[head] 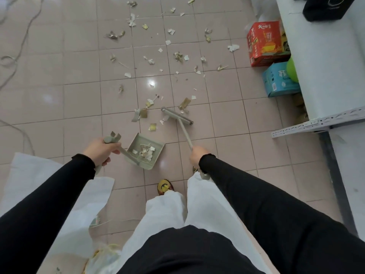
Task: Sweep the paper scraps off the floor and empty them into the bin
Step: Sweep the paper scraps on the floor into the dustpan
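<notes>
Gripping one dustpan [146, 140] in left hand [101, 150], one broom [184, 129] in right hand [198, 155]

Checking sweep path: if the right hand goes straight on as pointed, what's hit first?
The right hand points along its pale green broom; just past the broom's head lies a tan paper scrap, likely met first, though depth is unclear.

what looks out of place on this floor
Torn paper scraps lie strewn over the floor beyond the broom; only a few sit in the dustpan. Loose cables also trail across the tiles at left.
</notes>
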Motion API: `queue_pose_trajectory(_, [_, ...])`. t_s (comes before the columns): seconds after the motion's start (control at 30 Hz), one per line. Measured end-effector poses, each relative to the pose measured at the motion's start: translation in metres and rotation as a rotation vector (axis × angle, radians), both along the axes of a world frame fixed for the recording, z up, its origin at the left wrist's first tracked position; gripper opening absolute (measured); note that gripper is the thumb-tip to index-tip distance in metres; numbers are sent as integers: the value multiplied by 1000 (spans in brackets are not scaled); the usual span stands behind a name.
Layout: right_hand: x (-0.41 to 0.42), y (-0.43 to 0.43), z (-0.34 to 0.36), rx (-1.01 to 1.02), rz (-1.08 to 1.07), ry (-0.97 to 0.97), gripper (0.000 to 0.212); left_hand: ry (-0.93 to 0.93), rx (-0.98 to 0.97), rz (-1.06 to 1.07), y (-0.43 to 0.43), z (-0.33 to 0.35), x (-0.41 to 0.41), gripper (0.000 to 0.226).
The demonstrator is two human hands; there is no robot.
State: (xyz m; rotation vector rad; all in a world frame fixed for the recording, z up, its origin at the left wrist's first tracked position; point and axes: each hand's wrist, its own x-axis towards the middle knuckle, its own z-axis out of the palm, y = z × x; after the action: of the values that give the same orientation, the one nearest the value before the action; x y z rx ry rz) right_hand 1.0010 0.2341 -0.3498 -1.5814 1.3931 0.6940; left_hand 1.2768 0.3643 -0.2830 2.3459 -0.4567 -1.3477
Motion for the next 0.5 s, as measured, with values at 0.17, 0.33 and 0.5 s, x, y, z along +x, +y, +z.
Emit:
queue_pose_trajectory(0.17, [-11,6,9,173,52,30,34,15,14,-12,-21,0,10,22])
queue_pose_trajectory(0.33, [-68,7,67,262,-19,-98,44,28,9,-24,-25,-3,15,24])
queue_pose_trajectory(0.5, [-55,24,50,124,-8,-105,41,38,9,-37,-21,-6,15,27])
